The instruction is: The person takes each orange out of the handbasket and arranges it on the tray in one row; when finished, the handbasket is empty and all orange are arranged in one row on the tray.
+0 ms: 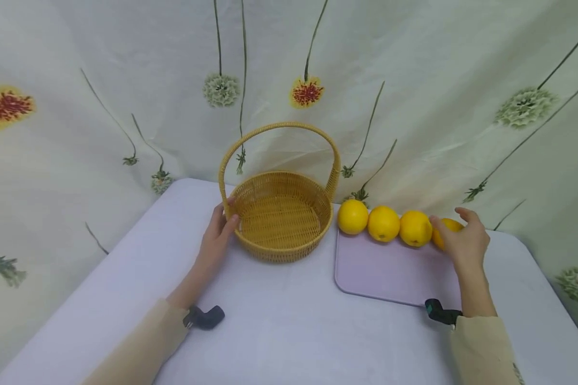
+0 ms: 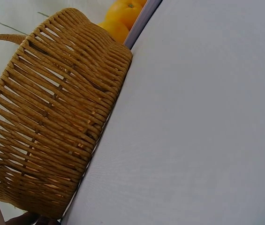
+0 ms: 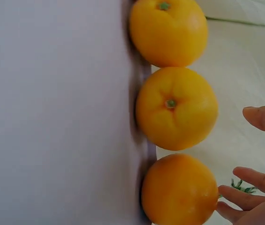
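Observation:
At its left side, by the foot of the handle, my left hand (image 1: 215, 235) grips a tan woven basket (image 1: 281, 254). The thumb shows at the rim in the head view. The left wrist view has the basket's ribbed side (image 2: 52, 117) up close, with that hand mostly out of frame. Over the rightmost orange (image 1: 447, 233), my right hand (image 1: 468, 246) has thumb and fingers spread apart. In the right wrist view, some fingertips (image 3: 223, 190) are right at the side of the lowest orange (image 3: 179, 190). Several oranges form a row.
A pale purple tray (image 1: 390, 272) lies right of the basket, with the oranges along its far edge. White cloth covers the table (image 1: 289, 321). Behind it hangs a flower-printed curtain (image 1: 270, 48). Dark wrist cameras (image 1: 207, 317) sit at both cuffs.

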A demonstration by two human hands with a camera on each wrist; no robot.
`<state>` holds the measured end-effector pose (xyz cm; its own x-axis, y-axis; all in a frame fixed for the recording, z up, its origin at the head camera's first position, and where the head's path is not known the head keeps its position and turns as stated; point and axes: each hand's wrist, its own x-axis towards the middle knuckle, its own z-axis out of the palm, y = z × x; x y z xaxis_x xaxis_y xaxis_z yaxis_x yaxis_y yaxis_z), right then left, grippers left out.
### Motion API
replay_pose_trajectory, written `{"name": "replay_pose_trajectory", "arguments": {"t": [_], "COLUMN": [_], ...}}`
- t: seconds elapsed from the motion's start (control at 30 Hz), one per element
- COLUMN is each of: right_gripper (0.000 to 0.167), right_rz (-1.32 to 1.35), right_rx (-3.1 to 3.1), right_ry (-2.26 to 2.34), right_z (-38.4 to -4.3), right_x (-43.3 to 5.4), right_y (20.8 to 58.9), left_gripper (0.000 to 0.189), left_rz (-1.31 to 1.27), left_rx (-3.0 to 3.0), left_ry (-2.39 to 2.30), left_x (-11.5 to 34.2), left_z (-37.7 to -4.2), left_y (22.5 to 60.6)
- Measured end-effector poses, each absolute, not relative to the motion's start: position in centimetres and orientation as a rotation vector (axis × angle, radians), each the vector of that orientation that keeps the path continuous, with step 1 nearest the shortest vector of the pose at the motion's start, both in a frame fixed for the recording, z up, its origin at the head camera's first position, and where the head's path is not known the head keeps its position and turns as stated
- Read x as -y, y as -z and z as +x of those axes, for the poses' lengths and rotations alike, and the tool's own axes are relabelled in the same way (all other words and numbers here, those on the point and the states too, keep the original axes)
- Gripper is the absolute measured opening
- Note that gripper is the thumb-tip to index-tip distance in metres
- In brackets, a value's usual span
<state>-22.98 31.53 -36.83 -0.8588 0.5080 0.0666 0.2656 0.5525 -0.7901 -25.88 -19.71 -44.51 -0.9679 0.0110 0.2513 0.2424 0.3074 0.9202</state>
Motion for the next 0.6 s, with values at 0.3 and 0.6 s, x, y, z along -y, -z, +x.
{"name": "replay_pose_trajectory", "arguments": {"t": [0.3, 0.6], "right_gripper": [0.075, 0.065], "right_rz": [-0.400, -0.146], "right_rx": [2.666, 2.673], "right_ry": [-0.845, -0.739], "right_z": [-18.6, -15.0], "right_x": [-34.1, -35.3], "right_y": [36.5, 37.9], "left_gripper": [0.063, 0.056], "left_rz": [-0.189, -0.270], "left_rx": [2.380, 1.998], "left_ry": [1.750, 1.316], "left_x": [18.5, 16.6], "left_z": [-24.9, -24.1], "left_y": [42.9, 43.0]}}
